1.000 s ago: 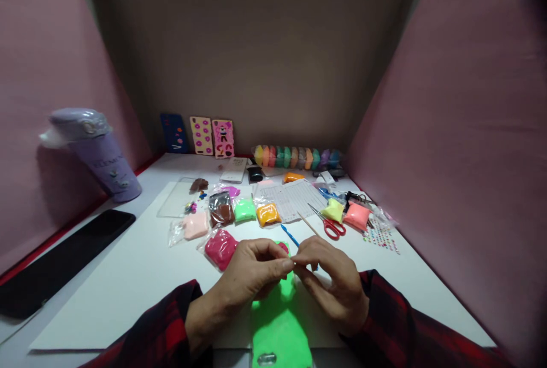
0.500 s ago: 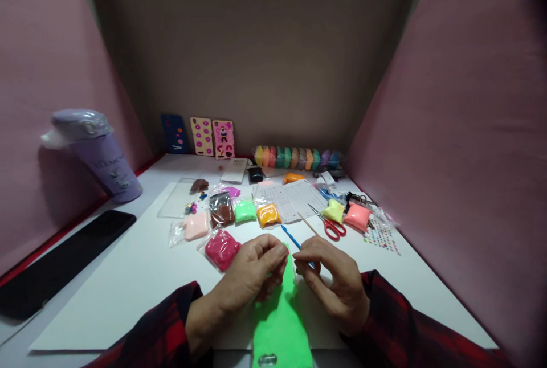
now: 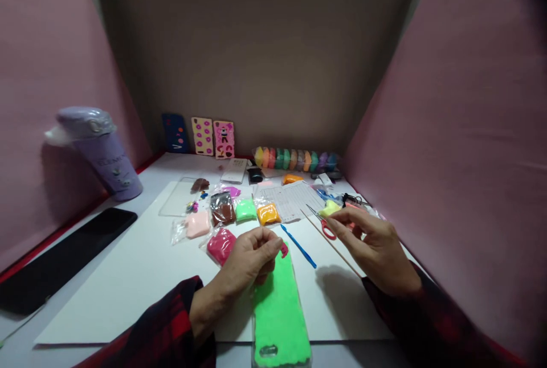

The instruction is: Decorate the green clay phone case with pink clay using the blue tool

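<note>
A phone case covered in bright green clay (image 3: 280, 311) lies at the near edge of the white sheet (image 3: 128, 277). My left hand (image 3: 252, 257) rests at its far end, fingers curled against the thumb, beside a small pink clay piece (image 3: 284, 249) stuck on the green. My right hand (image 3: 374, 240) is out to the right, fingers apart, with its fingertips at the red-handled scissors (image 3: 327, 227). A thin wooden stick (image 3: 329, 241) lies slanted just under that hand. A blue tool (image 3: 299, 246) lies between my hands.
Bags of clay in pink (image 3: 221, 244), brown (image 3: 222, 208), green (image 3: 245, 209) and orange (image 3: 268, 213) lie mid-table. Clay tubs (image 3: 294, 158) and decorated phone cases (image 3: 201, 135) line the back wall. A purple tumbler (image 3: 102, 154) and a black slab (image 3: 64, 257) are at left. Pink partitions close both sides.
My hands, pinched together over the green case, have parted. The right hand has moved right and away to the scissors. The left hand stays at the case's far end.
</note>
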Demonstrator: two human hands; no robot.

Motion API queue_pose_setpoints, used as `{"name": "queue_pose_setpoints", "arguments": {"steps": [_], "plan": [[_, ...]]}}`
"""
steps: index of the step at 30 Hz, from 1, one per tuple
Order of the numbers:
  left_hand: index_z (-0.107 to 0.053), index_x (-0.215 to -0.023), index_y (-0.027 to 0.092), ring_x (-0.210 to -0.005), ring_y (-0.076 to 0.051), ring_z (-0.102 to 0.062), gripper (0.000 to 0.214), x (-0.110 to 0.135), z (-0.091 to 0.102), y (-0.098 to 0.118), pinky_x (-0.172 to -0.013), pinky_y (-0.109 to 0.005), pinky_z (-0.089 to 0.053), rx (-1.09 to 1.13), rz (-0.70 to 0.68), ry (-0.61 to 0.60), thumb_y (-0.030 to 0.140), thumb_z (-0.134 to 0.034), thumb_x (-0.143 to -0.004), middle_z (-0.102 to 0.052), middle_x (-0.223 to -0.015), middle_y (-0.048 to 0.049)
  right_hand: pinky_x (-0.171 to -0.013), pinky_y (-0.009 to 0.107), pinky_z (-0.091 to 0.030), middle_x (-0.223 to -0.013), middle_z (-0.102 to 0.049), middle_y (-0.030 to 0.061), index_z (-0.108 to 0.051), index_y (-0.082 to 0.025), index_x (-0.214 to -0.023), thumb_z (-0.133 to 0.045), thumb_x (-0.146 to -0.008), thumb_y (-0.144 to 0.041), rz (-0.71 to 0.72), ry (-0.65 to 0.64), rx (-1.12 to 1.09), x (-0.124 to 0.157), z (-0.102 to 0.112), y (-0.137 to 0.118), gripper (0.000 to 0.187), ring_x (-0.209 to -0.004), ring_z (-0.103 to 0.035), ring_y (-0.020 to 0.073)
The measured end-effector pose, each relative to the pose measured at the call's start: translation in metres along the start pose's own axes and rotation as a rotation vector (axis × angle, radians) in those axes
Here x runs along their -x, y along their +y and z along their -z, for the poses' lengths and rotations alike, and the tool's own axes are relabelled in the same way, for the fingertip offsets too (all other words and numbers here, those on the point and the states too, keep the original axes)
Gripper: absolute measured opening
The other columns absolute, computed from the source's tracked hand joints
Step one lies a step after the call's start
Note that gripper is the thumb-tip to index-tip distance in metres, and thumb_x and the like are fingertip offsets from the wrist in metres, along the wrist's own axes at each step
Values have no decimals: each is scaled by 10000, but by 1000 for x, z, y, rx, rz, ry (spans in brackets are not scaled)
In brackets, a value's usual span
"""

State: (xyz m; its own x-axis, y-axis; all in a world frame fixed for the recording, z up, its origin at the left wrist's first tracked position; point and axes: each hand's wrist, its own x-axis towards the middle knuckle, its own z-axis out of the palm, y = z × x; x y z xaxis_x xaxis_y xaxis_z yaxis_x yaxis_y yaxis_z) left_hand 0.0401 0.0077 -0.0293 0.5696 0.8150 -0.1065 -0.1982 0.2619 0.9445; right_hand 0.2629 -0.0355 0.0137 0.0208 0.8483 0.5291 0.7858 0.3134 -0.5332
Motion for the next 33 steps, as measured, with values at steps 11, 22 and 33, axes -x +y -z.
{"name": "queue_pose_setpoints", "arguments": {"steps": [11,22,33], "plan": [[-500,-767,163,-393,-30,-335,368,2,-1,6,-355,-158,-220,45,-62,43,427,-753,-734,-482,-569,59,-512,295,-246,-852,-672,123,-590,-128,-880,-457,-824,-11,-37,-505,807,24,-20,16,186,-668,-660,248],[-492,-733,157,-393,-20,-326,400,3,-1,11,-346,-146,-206,82,-61,55,459,-754,-720,-501,-591,51,-535,274,-353,-837,-695,82,-581,-159,-984,-488,-731,-45,32,-451,663,22,-5,27,293,-660,-634,210],[-495,-721,161,-370,-22,-328,411,0,0,6,-330,-141,-222,90,-54,54,514,-703,-757,-504,-558,55,-535,286,-484,-748,-594,35,-618,-138,-1129,-445,-890,-242,-26,-250,-340,-6,6,-8,312,-600,-544,142]]}}
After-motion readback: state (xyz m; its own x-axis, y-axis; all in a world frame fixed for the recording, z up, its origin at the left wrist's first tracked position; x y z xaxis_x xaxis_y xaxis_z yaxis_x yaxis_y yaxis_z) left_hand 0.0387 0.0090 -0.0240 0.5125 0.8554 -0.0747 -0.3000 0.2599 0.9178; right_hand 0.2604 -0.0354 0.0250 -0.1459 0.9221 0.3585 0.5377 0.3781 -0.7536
